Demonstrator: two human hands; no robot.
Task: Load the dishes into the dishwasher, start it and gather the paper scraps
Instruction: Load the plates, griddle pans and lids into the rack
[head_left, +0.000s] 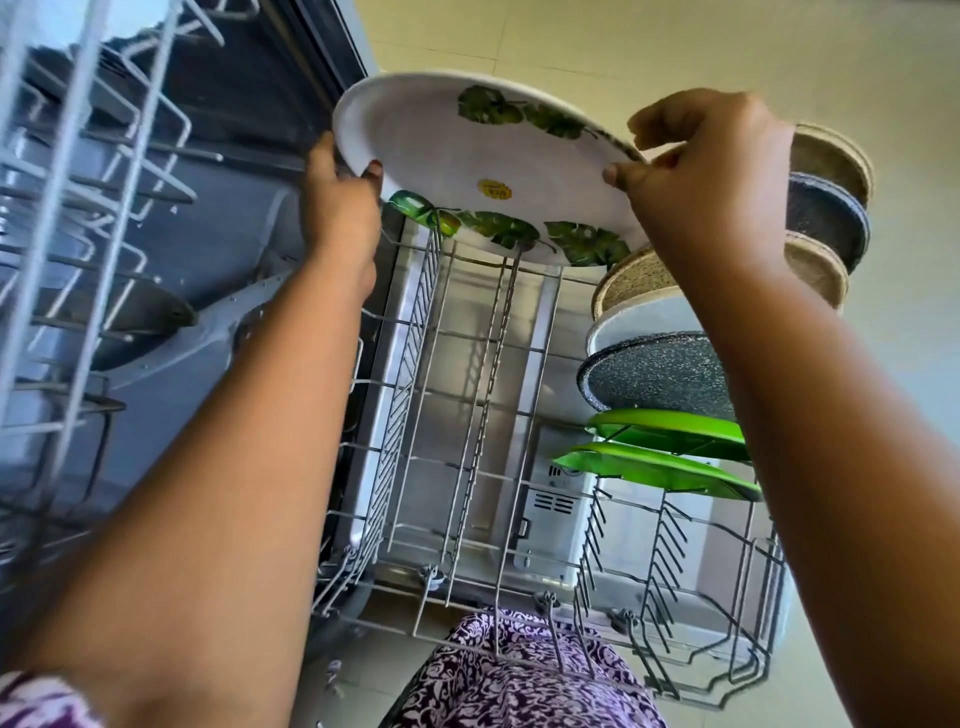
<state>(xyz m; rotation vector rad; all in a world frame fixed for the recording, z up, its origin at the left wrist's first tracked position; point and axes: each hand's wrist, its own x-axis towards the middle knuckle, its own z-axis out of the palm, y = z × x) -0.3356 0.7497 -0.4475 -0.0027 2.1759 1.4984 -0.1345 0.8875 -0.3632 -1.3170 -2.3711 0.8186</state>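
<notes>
While both hands hold the leaf-print plate (483, 156), upright plates (660, 374) crowd the lower rack (467, 415).

Bright, even daylight filled the view; wide-angle distortion bent the edges, and the near upper rack (78, 218) looked softly blurred.
</notes>
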